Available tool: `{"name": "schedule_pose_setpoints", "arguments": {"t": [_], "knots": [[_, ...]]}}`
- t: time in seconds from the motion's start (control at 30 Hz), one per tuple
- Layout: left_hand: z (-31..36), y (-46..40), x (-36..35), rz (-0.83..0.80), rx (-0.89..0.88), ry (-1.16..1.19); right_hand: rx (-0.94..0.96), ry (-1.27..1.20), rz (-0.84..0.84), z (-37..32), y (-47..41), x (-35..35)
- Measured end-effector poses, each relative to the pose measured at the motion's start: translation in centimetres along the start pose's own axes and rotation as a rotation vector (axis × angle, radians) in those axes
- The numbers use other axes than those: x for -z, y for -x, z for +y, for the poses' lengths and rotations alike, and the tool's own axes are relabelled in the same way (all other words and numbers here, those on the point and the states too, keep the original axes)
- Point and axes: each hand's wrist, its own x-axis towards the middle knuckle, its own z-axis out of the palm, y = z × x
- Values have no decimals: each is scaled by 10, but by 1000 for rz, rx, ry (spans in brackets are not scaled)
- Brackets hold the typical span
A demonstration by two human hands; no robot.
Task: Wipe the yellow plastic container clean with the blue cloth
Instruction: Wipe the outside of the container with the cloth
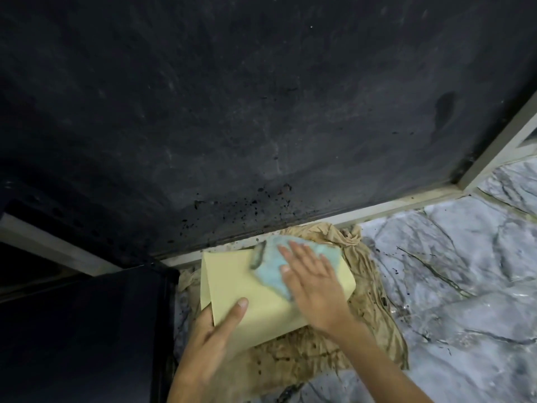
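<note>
Left hand (216,330) gripping the near-left corner of the container (255,289), container lying on a stained tan rag (369,324) on the marble floor (453,286), right hand (313,286) flat, fingers spread, pressing the cloth (271,267) onto the container's far top.

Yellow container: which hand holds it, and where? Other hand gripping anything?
Left hand grips the yellow container at its near-left corner, thumb on top. Right hand grips nothing: flat, open palm pressing the blue cloth.

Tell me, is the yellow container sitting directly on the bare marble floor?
No, the yellow container rests on a stained tan cloth spread over the marble floor.
</note>
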Motion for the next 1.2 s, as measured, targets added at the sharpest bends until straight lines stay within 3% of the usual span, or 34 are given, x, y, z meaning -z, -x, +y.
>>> {"name": "schedule_pose_setpoints", "arguments": {"t": [0.13,0.2,0.37,0.47,0.53,0.7,0.8,0.9,1.0,1.2], "knots": [[5,1,-4,48,26,-62,-307,-94,84,50,-12,19],[4,1,-7,45,45,-109,-360,-42,65,42,-18,15],[8,1,-8,-26,2,-226,19,-70,12,-47,-22,-9],[13,7,-8,-49,-25,-218,157,-103,-23,-60,-21,-10],[14,10,-9,-40,-6,-191,108,-124,11,-35,-18,-5],[16,8,-6,-50,138,-105,-301,-169,143,65,-12,14],[37,-4,-8,-137,244,-16,-308,-397,205,89,-12,17],[68,-27,-13,-90,294,28,-289,-546,289,96,-7,15],[79,-44,-23,13,282,-15,-288,-568,321,105,-4,14],[71,-28,-19,16,204,-121,-357,-495,397,128,1,18]]}}
